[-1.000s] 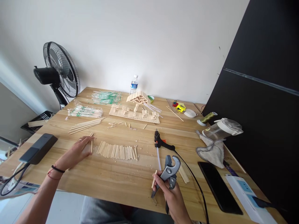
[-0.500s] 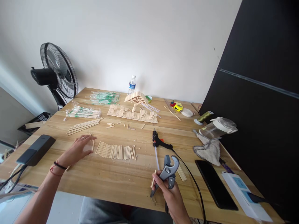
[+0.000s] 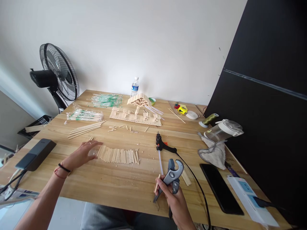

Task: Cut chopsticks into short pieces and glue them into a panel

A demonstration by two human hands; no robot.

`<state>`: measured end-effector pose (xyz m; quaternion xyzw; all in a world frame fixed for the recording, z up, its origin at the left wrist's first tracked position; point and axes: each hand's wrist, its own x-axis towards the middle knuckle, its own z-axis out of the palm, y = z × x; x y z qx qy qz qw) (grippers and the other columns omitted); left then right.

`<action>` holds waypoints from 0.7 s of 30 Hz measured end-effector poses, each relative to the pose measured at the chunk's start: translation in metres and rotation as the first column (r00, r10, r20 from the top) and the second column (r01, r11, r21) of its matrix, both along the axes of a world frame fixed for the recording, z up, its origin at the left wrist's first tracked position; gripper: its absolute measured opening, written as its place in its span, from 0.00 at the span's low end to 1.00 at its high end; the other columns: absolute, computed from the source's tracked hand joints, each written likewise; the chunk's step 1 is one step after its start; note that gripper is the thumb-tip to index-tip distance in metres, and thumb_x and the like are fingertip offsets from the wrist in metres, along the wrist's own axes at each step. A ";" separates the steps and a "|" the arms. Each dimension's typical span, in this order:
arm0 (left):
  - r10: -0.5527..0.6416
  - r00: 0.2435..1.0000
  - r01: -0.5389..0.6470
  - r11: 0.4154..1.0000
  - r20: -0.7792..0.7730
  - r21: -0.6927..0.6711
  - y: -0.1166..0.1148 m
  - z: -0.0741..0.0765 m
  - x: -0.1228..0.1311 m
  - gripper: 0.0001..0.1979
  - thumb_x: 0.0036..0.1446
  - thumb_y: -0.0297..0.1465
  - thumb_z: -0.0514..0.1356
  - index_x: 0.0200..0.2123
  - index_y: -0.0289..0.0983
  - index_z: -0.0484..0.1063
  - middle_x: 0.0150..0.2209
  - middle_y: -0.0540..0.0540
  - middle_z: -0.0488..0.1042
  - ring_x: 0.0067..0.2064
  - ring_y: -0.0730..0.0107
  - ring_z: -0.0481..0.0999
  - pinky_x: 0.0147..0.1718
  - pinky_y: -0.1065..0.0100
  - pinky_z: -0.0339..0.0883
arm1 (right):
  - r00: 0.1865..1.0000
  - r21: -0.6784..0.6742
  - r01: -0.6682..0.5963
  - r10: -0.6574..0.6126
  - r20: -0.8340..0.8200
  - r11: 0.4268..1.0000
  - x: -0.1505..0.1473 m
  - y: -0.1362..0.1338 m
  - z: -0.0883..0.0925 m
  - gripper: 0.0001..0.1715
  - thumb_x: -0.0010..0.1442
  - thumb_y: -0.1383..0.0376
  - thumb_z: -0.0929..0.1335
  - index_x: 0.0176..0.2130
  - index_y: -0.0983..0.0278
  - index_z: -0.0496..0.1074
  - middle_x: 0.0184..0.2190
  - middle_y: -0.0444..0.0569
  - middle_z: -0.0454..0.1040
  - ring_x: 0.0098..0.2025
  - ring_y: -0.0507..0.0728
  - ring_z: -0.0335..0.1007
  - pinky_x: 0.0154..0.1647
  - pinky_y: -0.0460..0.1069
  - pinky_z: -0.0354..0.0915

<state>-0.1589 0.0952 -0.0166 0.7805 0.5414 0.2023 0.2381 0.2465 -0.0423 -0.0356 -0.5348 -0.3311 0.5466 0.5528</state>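
Dozens of short wooden sticks [image 3: 117,156] are lined up side by side on the desk [image 3: 107,183]. At the row's left end, the left hand [image 3: 82,154] is spread, thumb and forefinger set at either end of the outermost stick; whether it is gripped cannot be told. By the right hand [image 3: 177,199], a grey pipe cutter [image 3: 173,175] and one loose stick [image 3: 157,183] are held. Beyond the cutter, a black glue gun [image 3: 165,146] is laid down.
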 end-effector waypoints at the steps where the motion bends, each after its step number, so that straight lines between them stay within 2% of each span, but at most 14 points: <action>1: 0.009 1.000 -0.009 1.000 0.008 0.011 0.000 0.001 0.000 0.26 0.56 0.44 0.69 0.58 0.51 0.79 0.60 0.44 0.81 0.68 0.42 0.72 0.67 0.48 0.62 | 1.000 0.000 -0.006 0.006 0.003 1.000 -0.001 0.000 0.001 0.25 0.56 0.46 0.80 0.35 0.63 0.78 0.25 0.45 0.75 0.26 0.57 0.71 0.31 0.52 0.69; 4: 0.088 0.996 -0.090 0.993 0.034 0.072 0.001 0.003 -0.005 0.25 0.57 0.49 0.65 0.56 0.49 0.78 0.59 0.43 0.80 0.64 0.45 0.75 0.65 0.51 0.65 | 1.000 0.001 -0.018 0.018 0.009 1.000 -0.002 0.001 0.002 0.25 0.56 0.46 0.80 0.36 0.63 0.78 0.25 0.45 0.75 0.26 0.57 0.72 0.32 0.52 0.69; 6: 0.204 0.978 -0.208 0.970 0.046 0.124 0.004 0.001 -0.009 0.26 0.58 0.52 0.63 0.54 0.45 0.78 0.55 0.40 0.80 0.58 0.45 0.78 0.62 0.52 0.68 | 1.000 0.009 -0.018 0.018 0.017 1.000 -0.003 0.002 0.002 0.25 0.58 0.46 0.79 0.37 0.63 0.78 0.25 0.45 0.75 0.27 0.58 0.72 0.34 0.53 0.69; 9: 0.388 0.920 -0.392 0.906 0.055 0.159 0.008 -0.007 -0.015 0.25 0.55 0.54 0.64 0.45 0.41 0.77 0.44 0.39 0.79 0.46 0.47 0.80 0.52 0.52 0.73 | 0.998 0.017 -0.041 0.041 0.040 0.999 -0.004 0.005 0.003 0.24 0.58 0.45 0.79 0.36 0.63 0.78 0.25 0.45 0.75 0.28 0.58 0.73 0.35 0.53 0.70; 12: 0.475 0.877 -0.481 0.866 0.077 0.135 0.008 -0.011 -0.017 0.22 0.50 0.54 0.65 0.33 0.41 0.76 0.35 0.42 0.77 0.39 0.49 0.79 0.43 0.55 0.74 | 0.996 0.001 -0.069 0.069 0.064 0.998 -0.006 0.007 0.004 0.25 0.58 0.45 0.79 0.35 0.64 0.78 0.25 0.46 0.76 0.28 0.58 0.73 0.36 0.53 0.69; 14: 0.510 0.853 -0.521 0.846 0.112 0.113 0.005 -0.007 -0.015 0.20 0.49 0.53 0.65 0.29 0.42 0.74 0.31 0.42 0.77 0.36 0.49 0.79 0.38 0.56 0.73 | 0.995 0.005 -0.066 0.065 0.079 0.998 -0.009 0.008 0.006 0.26 0.58 0.45 0.79 0.34 0.64 0.78 0.25 0.46 0.75 0.29 0.58 0.72 0.36 0.53 0.69; 17: 0.539 0.821 -0.557 0.828 0.190 0.057 -0.009 0.006 -0.003 0.20 0.50 0.53 0.66 0.30 0.43 0.72 0.29 0.43 0.78 0.33 0.51 0.79 0.32 0.59 0.71 | 0.995 0.025 -0.065 0.063 0.081 0.998 -0.013 0.009 0.010 0.26 0.58 0.44 0.78 0.33 0.64 0.78 0.24 0.46 0.75 0.29 0.59 0.72 0.36 0.53 0.69; 19: 0.510 0.823 -0.524 0.851 0.249 -0.010 -0.025 0.014 0.017 0.21 0.54 0.54 0.65 0.33 0.42 0.72 0.27 0.45 0.78 0.29 0.55 0.79 0.27 0.62 0.70 | 0.995 0.036 -0.081 0.078 0.068 0.996 -0.017 0.012 0.014 0.26 0.59 0.44 0.78 0.33 0.64 0.78 0.24 0.46 0.76 0.28 0.58 0.72 0.36 0.54 0.69; 21: 0.437 0.842 -0.430 0.898 0.317 -0.098 -0.044 0.017 0.048 0.24 0.57 0.57 0.63 0.38 0.42 0.73 0.25 0.48 0.78 0.25 0.60 0.76 0.23 0.65 0.67 | 0.994 0.042 -0.108 0.107 0.032 0.993 -0.022 0.017 0.018 0.26 0.58 0.45 0.79 0.35 0.65 0.78 0.25 0.46 0.76 0.28 0.58 0.72 0.37 0.54 0.69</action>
